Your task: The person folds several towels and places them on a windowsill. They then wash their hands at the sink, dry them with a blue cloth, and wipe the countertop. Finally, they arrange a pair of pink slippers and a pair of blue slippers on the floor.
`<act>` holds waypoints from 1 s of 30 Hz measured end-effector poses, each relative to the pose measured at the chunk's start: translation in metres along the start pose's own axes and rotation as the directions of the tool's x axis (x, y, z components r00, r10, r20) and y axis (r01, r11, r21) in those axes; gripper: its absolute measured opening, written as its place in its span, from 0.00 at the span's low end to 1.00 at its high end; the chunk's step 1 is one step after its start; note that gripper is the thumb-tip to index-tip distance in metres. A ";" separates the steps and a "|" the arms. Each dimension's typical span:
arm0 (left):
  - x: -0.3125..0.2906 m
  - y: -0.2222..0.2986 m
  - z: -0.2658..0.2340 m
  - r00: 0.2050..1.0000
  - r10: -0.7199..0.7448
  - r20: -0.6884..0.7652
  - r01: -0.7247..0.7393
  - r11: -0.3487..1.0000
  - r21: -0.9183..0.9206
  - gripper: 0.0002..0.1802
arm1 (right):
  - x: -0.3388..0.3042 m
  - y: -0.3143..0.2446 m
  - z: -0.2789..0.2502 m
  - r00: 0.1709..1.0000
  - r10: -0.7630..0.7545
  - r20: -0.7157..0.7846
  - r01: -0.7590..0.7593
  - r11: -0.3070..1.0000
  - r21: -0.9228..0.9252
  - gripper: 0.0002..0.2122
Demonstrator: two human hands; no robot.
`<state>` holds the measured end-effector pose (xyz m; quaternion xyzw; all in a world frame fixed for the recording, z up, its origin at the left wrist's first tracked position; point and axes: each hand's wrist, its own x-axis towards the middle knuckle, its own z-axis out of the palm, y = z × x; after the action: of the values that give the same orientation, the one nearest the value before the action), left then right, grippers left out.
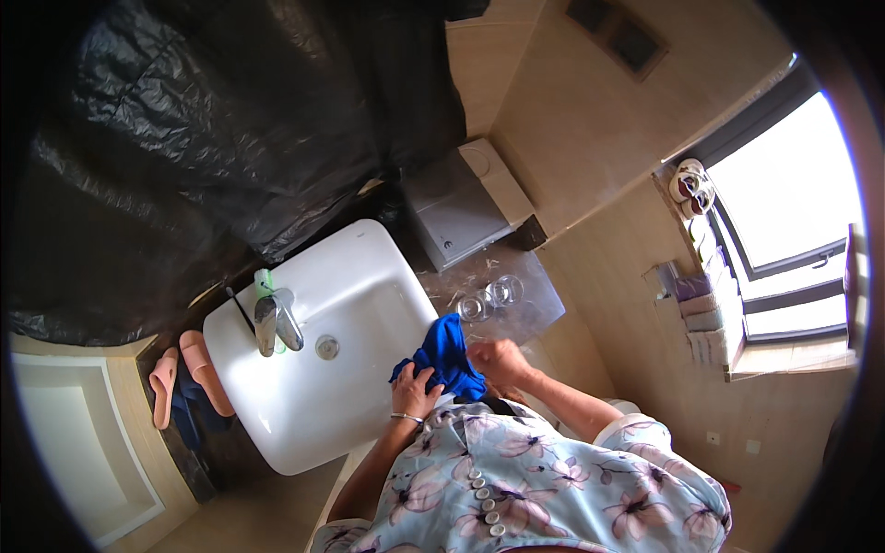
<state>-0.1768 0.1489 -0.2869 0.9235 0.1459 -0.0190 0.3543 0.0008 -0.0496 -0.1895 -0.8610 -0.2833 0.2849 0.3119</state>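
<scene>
A bunched bright blue cloth [445, 358] hangs over the right front rim of the white sink [369, 253], close to my body. My left hand [417, 393] has its fingers curled on the cloth's left side. On the other side my right hand [499, 361] is closed in a fist at the cloth's right edge, its fingertips hidden from this angle. A chrome faucet [267, 323] stands at the sink's left side, and a metal drain [327, 347] shows in the basin.
Two clear glasses [489, 298] stand on the counter right of the sink, beside a grey box [461, 207]. Pink slippers [205, 371] lie left of the sink. Black plastic sheeting [221, 138] covers the wall behind. Shoes [691, 187] and folded cloths [702, 309] sit by the window at right.
</scene>
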 end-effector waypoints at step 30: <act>0.139 0.148 0.008 0.962 0.228 -0.149 -0.262 0.925 -0.274 0.29 | 0.066 0.128 -0.115 0.895 -0.173 -0.412 0.099 0.976 -0.196 0.44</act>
<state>-0.0011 0.0752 -0.2163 0.8716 0.0507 0.1000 0.4772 0.1613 -0.1313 -0.2256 -0.9038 -0.2912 0.0421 0.3107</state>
